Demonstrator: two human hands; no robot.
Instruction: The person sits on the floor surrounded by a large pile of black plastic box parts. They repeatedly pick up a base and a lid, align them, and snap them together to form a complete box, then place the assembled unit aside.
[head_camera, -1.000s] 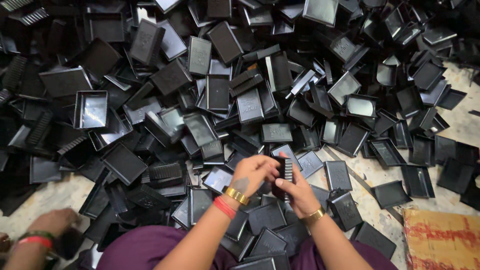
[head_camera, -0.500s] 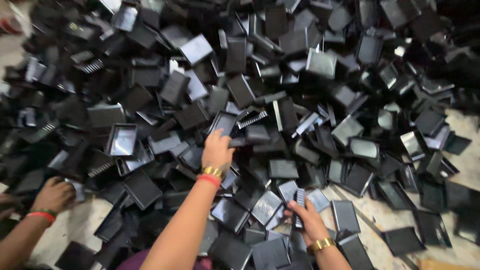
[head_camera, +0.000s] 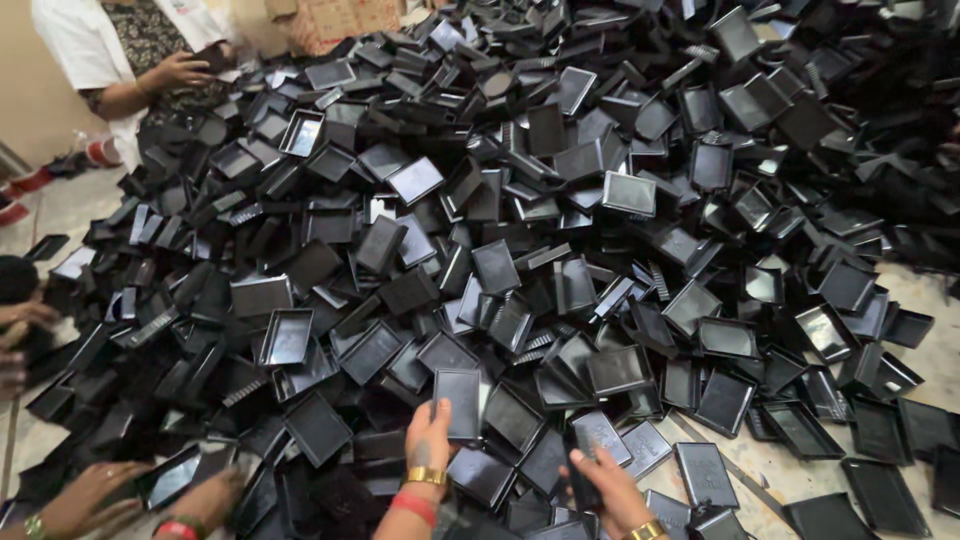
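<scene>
At the 6 o'clock edge of the view, the left hand (head_camera: 430, 440) is raised palm-down from a forearm banded with a gold bangle and red bracelet, its fingers closed around the lower edge of a flat black rectangular tray (head_camera: 458, 402), which is held upright just above the heap. Slightly toward 5 o'clock, the right hand (head_camera: 606, 483) is seen with a gold watch at the wrist, its fingers curled around a narrow black comb-like piece (head_camera: 580, 472) kept nearly vertical. Both held parts are found at the near foot of the pile of black plastic trays (head_camera: 560, 230), which is spread from 6 o'clock up to 12 o'clock and out to 3 o'clock, with parts lying tilted and overlapping. At 7 o'clock, another person's hands (head_camera: 130, 495) are seen on a glossy tray. At 11 o'clock, a second person in a white garment (head_camera: 85, 45) is seen holding a dark part, with cardboard boxes (head_camera: 335, 20) behind at 12 o'clock.
</scene>
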